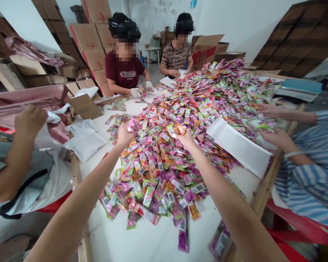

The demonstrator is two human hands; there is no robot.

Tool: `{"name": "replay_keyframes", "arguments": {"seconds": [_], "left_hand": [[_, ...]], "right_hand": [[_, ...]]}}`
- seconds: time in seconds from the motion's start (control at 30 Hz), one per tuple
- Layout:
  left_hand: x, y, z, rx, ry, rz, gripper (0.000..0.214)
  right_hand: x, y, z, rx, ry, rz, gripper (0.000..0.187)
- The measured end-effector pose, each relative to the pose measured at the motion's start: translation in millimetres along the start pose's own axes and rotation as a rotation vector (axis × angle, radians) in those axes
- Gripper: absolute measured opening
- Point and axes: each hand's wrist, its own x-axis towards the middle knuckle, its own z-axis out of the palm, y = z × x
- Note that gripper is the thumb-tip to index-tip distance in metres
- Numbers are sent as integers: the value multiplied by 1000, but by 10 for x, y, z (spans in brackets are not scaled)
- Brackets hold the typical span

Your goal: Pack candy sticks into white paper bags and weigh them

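Both my arms reach forward over a large heap of small coloured sachets (pixel 150 163), printed pink, green, orange and purple. My left hand (pixel 125 134) is closed around a few pink sachets (pixel 132 125) at the heap's left side. Over the middle of the heap, my right hand (pixel 183 137) grips several sachets, an orange one (pixel 179 128) showing on top. Loose sachets lie along the near edge, among them a purple one (pixel 183 233) on the white tabletop (pixel 125 242).
A white envelope (pixel 237 145) lies on the heap's right side. Filled white bags (pixel 84 140) rest at left by a cardboard piece (pixel 85 106). Co-workers sit left, right and across, one in a striped sleeve (pixel 314 171). A wooden rail (pixel 262 191) edges the table.
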Motion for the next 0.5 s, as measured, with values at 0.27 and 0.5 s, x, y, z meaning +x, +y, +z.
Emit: {"name": "replay_keyframes", "arguments": {"seconds": [0.27,0.5], "left_hand": [[-206,-99,-567,-367,85,76,36],[-532,-435,-76,33,-137,-109,20]], "right_hand": [[-155,-425,-198,141,90,-13,39],[-389,-226,220,-496,-238,64,32]]}}
